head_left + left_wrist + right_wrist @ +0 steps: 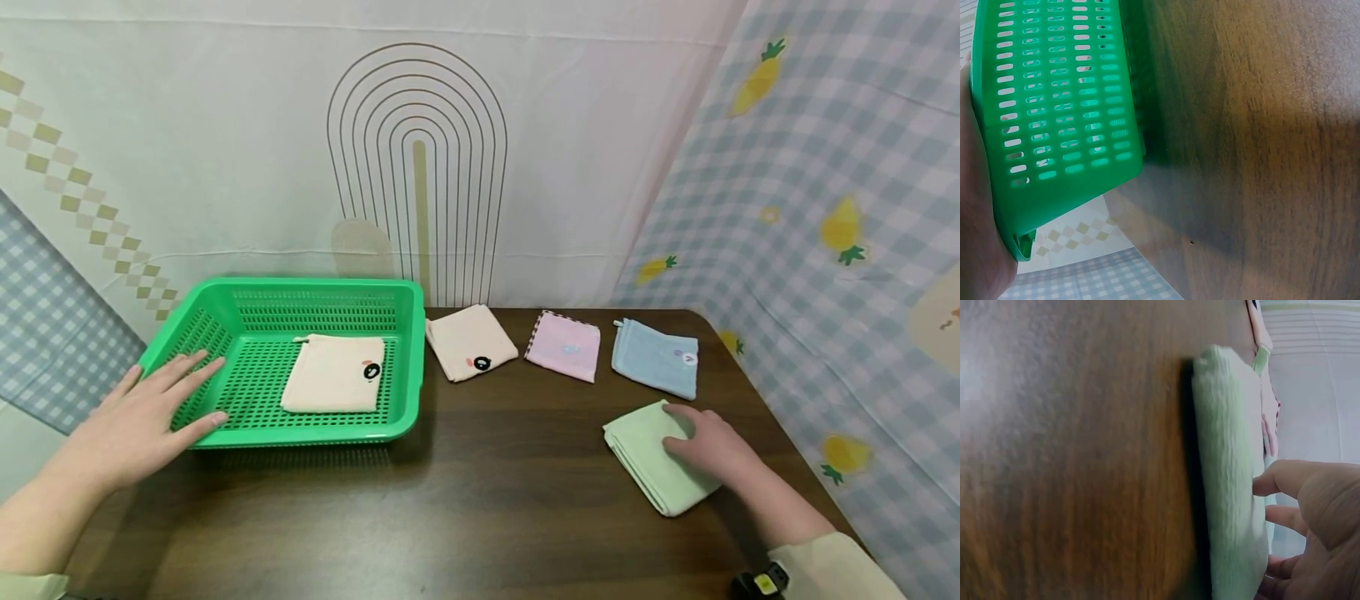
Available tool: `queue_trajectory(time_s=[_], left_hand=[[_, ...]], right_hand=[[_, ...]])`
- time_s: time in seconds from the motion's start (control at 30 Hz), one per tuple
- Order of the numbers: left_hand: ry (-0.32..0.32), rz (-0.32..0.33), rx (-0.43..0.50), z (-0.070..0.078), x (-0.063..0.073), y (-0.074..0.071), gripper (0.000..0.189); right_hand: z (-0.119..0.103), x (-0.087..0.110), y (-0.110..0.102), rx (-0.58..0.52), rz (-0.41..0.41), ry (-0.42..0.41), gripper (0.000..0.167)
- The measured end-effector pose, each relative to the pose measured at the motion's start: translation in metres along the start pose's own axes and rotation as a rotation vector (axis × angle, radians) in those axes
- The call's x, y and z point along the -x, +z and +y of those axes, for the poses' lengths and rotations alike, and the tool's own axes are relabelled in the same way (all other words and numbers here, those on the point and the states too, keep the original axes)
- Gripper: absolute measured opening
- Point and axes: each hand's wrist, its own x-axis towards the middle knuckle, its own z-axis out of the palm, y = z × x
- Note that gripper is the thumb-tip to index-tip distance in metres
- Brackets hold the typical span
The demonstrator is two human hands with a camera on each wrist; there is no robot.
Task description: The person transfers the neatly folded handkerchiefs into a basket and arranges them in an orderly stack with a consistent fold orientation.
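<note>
Towel (651, 467), green, lies under the right hand (708, 443), grip wide, the left hand (142, 423) spread on the basket (322, 433).

Table (480, 508): dark brown, wood-grained, with a rounded far right corner; a soft sheen of light lies on its near middle, and a small dark speck (1192, 242) shows in the left wrist view. Back cloth (600, 167): white, creased horizontally, hung behind the far edge. It bears nested thin-lined arches around an olive bar (421, 217), a beige rounded shape (360, 242) beside them, and, at left, a diagonal band of olive and beige squares (71, 203). Right cloth (795, 208): blue-grey and white checks, rippled, printed with yellow pineapples (757, 85). Left cloth (56, 292): similar checks.
</note>
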Motion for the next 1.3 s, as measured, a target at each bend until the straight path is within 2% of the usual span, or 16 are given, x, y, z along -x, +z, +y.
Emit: queue_trajectory(time_s=[0.3,0.6,0.87,1.3], left_hand=[[0.009,-0.007,-0.017,-0.001,-0.001,0.0,0.081],[0.005,-0.013,-0.016,-0.002,-0.001,0.0,0.082],[0.004,-0.012,-0.009,-0.002,0.0,0.001,0.081],[0.008,-0.018,-0.004,-0.001,0.0,0.0,0.081]], right_hand=[[0.008,-0.001,-0.001,-0.033,-0.023,-0.024,0.079],[0.005,0.008,-0.005,-0.022,-0.019,0.059,0.099],[0.007,0.01,-0.008,0.021,-0.081,0.135,0.102],[0.014,0.006,-0.004,-0.021,-0.067,0.128,0.105]])
